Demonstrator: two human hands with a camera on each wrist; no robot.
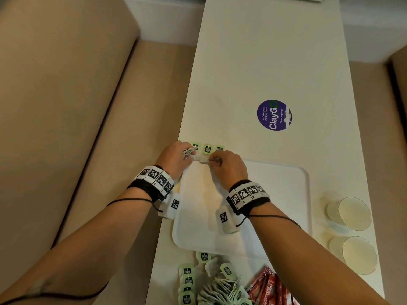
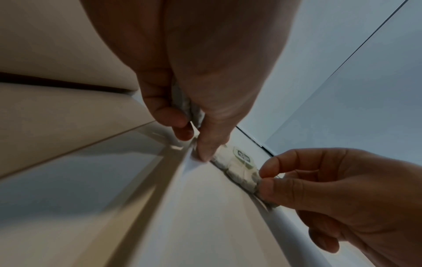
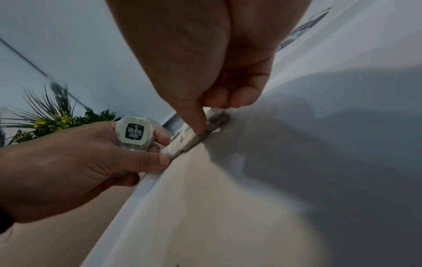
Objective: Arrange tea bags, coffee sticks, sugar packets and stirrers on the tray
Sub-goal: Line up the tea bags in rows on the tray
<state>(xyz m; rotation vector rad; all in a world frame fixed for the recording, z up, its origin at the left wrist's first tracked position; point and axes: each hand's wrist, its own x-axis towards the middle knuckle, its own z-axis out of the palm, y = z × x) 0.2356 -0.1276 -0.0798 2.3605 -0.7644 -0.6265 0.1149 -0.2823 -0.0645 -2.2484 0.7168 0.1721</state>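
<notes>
A white tray (image 1: 275,194) lies on the white table. Along its far rim a row of tea bags (image 1: 203,159) leans, their green tags (image 1: 207,149) hanging over onto the table. My left hand (image 1: 189,156) is at the tray's far left corner and grips a tea bag (image 2: 187,106) in its curled fingers, the tag (image 3: 134,132) sticking out. My right hand (image 1: 214,160) pinches the rightmost tea bag (image 3: 212,119) of the row between thumb and fingertips, against the rim. The tray's floor is otherwise bare.
A pile of loose tea bags (image 1: 220,287) and red coffee sticks (image 1: 268,285) lies on the table at the tray's near edge. Two glasses (image 1: 352,213) stand to the right. A purple sticker (image 1: 274,115) is farther back. A beige seat (image 1: 66,106) runs along the left.
</notes>
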